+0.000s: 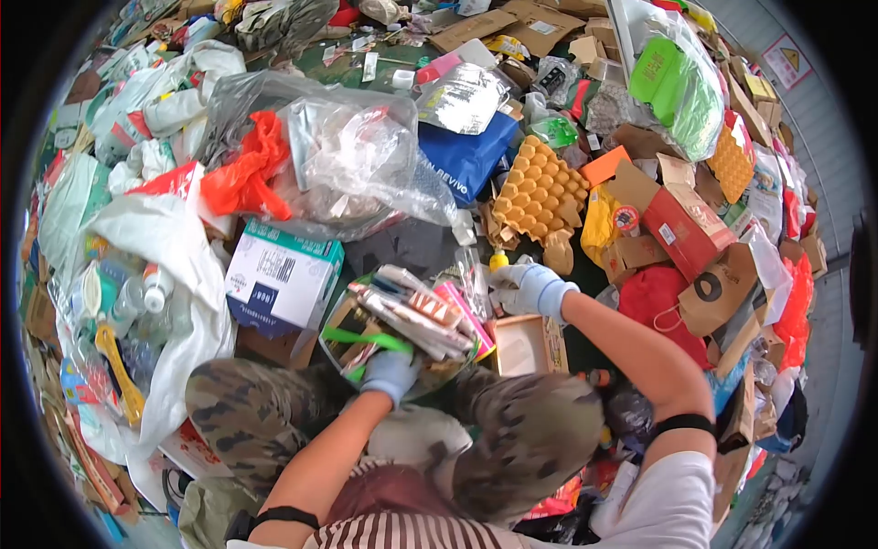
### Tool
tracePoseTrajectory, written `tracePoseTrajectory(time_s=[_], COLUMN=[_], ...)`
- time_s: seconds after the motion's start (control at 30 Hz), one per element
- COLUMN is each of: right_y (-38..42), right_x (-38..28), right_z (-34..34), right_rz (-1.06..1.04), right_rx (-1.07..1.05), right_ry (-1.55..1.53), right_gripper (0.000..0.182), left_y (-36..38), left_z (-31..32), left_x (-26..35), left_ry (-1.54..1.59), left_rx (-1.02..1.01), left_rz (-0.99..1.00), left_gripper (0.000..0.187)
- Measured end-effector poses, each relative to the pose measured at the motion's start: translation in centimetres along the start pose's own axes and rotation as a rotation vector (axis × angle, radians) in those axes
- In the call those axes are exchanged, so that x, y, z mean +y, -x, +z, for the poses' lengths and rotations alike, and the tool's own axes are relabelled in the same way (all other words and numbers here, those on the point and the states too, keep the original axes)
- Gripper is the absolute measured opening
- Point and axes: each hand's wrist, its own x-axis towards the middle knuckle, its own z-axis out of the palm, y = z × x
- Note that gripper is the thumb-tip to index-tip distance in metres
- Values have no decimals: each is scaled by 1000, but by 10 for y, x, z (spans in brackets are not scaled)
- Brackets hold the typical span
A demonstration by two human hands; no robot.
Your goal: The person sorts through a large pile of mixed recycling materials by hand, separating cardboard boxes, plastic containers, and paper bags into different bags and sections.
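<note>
My left hand [390, 373], in a pale blue-grey glove, is closed on the near edge of a clear plastic bag [422, 377] between my knees. Folded papers and flattened packaging [416, 316] fill this bag, and a bright green strip [366, 339] lies across its left side, by my fingers. To the right, my gloved right hand [535, 291] has its fingers curled inward. A yellow cap [498, 260] shows just above those fingertips; what they hold is hidden. Below that hand stands an open shallow box [519, 346] with a white inside.
A white sack of plastic bottles [183, 366] stands at left, beside a blue-and-white carton [282, 279]. Ahead lie a large clear bag [357, 156], a blue bag [466, 151] and an egg tray [540, 188]. A red box [686, 229] and more mixed waste crowd the right.
</note>
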Motion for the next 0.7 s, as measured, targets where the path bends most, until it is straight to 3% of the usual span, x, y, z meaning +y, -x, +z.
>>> tracePoseTrajectory(time_s=[0.07,0.13,0.2,0.27,0.33,0.4,0.47,0.53,0.6,0.7], right_y=[-42,-96,-132,-186,-223,-271,-258,-250,-238,-190], right_x=[60,126,131,162,161,168,163,194,221,212], right_z=[17,46,42,59,65,95,72,70,81,81], right_rz=[226,438,612,774,865,1138,1114,944,671,607], right_rx=[91,165,211,299,451,517,422,467,563,544], right_ry=[63,-89,-128,-229,-207,-204,-251,-207,-114,-191], right_gripper=[40,64,79,113,118,113,103,72,59,49], left_y=[-8,-15,-26,-34,-30,-25,-28,-31,-35,-34], left_z=[12,19,34,55,55,50,50,50,50,52], left_x=[-17,-28,-41,-55,-61,-62,-60,-60,-60,-60], left_ry=[-45,-120,-150,-241,-313,-416,-344,-306,-282,-202], left_rx=[-37,-75,-169,-179,-119,-138,-87,-43,-8,87], left_rz=[-26,-79,-114,-69,50,130,151,164,176,181], left_gripper=[36,33,31,39,47,57,56,56,55,55])
